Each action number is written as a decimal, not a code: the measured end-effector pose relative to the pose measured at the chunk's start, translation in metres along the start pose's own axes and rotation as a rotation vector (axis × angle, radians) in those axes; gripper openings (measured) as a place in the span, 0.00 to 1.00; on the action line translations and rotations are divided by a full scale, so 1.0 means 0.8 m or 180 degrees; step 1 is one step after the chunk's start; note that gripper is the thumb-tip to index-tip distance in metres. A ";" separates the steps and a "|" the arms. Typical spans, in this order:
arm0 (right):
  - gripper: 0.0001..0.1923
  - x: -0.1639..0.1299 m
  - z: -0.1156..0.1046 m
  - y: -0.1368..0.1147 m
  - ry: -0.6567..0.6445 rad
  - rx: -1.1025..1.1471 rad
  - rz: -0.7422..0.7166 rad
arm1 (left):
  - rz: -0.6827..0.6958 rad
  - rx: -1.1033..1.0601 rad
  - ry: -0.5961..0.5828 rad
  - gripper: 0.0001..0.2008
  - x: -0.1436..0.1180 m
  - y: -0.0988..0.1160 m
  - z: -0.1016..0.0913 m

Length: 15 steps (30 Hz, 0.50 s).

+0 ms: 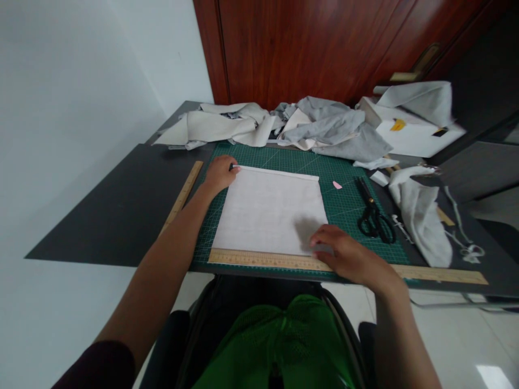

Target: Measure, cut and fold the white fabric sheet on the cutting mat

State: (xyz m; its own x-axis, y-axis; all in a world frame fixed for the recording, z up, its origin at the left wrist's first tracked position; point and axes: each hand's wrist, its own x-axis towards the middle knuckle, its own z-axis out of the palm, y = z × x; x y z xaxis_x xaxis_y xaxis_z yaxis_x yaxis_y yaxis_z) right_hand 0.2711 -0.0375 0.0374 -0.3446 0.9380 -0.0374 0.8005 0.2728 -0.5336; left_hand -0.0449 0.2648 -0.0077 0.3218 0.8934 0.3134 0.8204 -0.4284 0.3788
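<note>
White fabric (270,210) lies flat on the green cutting mat (344,208) — we see it from the head camera. Our left hand (219,173) grips a dark marker at its far-left corner; our right hand (348,256) presses flat, fingers spread, on the long wooden ruler (259,259) along its near edge — scissors (375,216) lie nearby.

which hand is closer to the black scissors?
Right. The right hand rests on the long wooden ruler at the white fabric's near corner, just left of the black scissors. The left hand sits at the fabric's far left corner, across the sheet.
</note>
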 end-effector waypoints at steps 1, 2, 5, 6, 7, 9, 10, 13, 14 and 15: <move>0.07 -0.004 0.003 -0.008 -0.0111 -0.0034 0.0072 | 0.0027 0.0019 -0.0011 0.06 0.000 -0.001 0.000; 0.07 -0.008 0.006 -0.017 -0.0158 -0.0121 0.0156 | 0.0055 0.0038 -0.0014 0.06 0.000 -0.002 -0.001; 0.08 -0.012 0.017 -0.038 -0.0164 -0.0419 0.0314 | 0.0101 0.0100 0.0065 0.09 -0.001 -0.002 -0.001; 0.09 -0.012 0.019 -0.044 -0.0188 -0.0460 0.0350 | 0.0122 0.0128 0.0106 0.10 -0.002 0.000 -0.002; 0.10 -0.011 0.021 -0.049 -0.0237 -0.0477 0.0392 | 0.0158 0.0159 0.0153 0.13 -0.003 0.003 -0.003; 0.12 -0.008 0.021 -0.058 -0.0350 -0.0508 0.0506 | 0.0270 0.0213 0.0269 0.17 -0.005 0.010 -0.006; 0.12 -0.006 0.021 -0.061 -0.0396 -0.0539 0.0569 | 0.0343 0.0228 0.0326 0.18 -0.007 0.015 -0.008; 0.11 0.000 0.016 -0.069 -0.0520 -0.0636 0.0660 | 0.0684 0.0202 0.0248 0.14 -0.014 0.031 -0.014; 0.11 0.002 0.015 -0.070 -0.0563 -0.0640 0.0680 | 0.0860 0.0180 0.0075 0.12 -0.017 0.036 -0.015; 0.11 0.003 0.013 -0.072 -0.0598 -0.0639 0.0700 | 0.1041 0.0169 -0.0144 0.12 -0.020 0.040 -0.016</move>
State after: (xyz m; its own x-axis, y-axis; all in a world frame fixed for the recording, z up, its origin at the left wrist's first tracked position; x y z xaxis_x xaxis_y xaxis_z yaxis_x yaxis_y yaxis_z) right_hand 0.2190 -0.0528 0.0593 -0.2225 0.9283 -0.2979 0.9396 0.1227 -0.3195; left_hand -0.0295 0.2351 0.0106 0.5918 0.7155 0.3713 0.6933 -0.6868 0.2183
